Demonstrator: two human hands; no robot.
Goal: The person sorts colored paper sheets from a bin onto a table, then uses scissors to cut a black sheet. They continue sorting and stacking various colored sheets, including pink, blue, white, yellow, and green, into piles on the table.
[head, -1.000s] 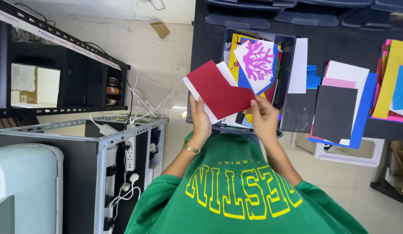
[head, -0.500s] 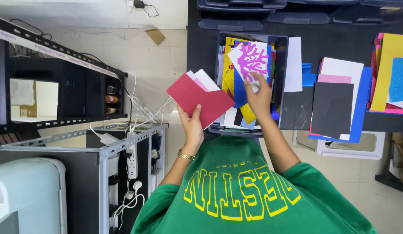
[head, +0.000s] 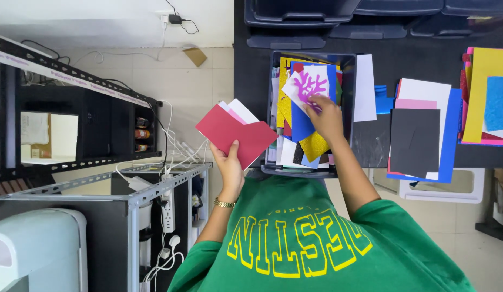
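Observation:
My left hand (head: 230,165) holds a small stack of paper out to the left, a red sheet (head: 235,134) on top with white and pink sheets behind it. My right hand (head: 326,116) reaches into a grey bin (head: 311,54) and grips the edge of a white sheet with a magenta coral shape (head: 308,86). That sheet lies on top of the bin's pile of blue, yellow and gold glitter sheets (head: 314,145). A gold watch (head: 224,203) is on my left wrist.
To the right of the bin, a black table (head: 370,143) carries black, white, pink and blue sheets (head: 416,135), and a yellow and blue stack (head: 486,97) lies at the far right. Dark bins (head: 300,16) stand behind. A metal rack (head: 154,189) with power strips stands at the left.
My right hand has carried the coral sheet from beside the red stack up into the bin. My left hand has drawn the red stack away to the left.

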